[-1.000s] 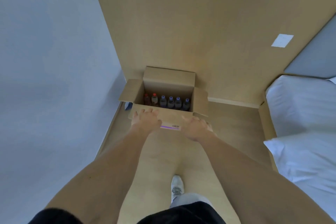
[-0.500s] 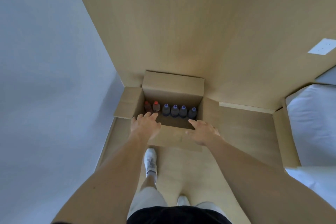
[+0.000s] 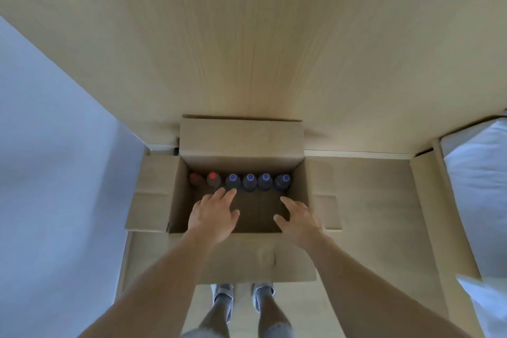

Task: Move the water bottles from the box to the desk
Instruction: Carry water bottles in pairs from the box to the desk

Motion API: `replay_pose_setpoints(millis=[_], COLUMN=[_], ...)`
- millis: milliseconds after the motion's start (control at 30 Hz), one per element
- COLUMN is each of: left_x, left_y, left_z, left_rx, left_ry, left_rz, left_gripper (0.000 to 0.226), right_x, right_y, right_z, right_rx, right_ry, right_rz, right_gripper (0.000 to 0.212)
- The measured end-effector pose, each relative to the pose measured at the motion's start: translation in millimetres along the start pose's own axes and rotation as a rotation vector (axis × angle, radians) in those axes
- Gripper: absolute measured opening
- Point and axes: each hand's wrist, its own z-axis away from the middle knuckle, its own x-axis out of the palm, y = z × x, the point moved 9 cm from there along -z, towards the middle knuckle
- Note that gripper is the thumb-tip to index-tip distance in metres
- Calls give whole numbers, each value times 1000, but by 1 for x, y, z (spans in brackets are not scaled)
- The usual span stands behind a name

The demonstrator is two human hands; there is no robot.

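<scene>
Both hands reach into the open cardboard box (image 3: 307,200), left hand (image 3: 212,217) and right hand (image 3: 300,218) spread, empty. Six capped bottles (image 3: 249,182) line the far wall. Next, I'd say: grasp the necks.

bottles (image 3: 249,182): only caps show, bodies dark | bedding (image 3: 477,189): cut off right

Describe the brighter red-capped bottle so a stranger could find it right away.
Look in the open cardboard box on the floor: six bottles stand along its far wall. The bottle is second from the left, with a bright red cap, between a dimmer red one and four blue-capped bottles.
</scene>
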Motion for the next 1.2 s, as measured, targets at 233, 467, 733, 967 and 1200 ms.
replay_pose_setpoints(millis=[233, 467, 733, 967, 1200], left_x=[66, 136, 202, 210, 217], left_y=[-33, -71, -92, -94, -94], left_z=[-115, -220, -302, -327, -327], left_rx=[-53, -71, -87, -23, 47], left_ry=[0, 36, 39, 149, 190], left_rz=[76, 107, 200, 267, 305], left_gripper=[65, 68, 78, 81, 68], right_x=[64, 136, 187, 191, 197], right_y=[5, 5, -9, -13, -22], right_z=[-126, -255, -335, -357, -360], right_rx=[-48, -104, -229, -324, -385], right_ry=[-61, -78, 71, 181, 255], right_rz=[11, 61, 131, 190, 105], right_gripper=[63, 68, 80, 86, 59])
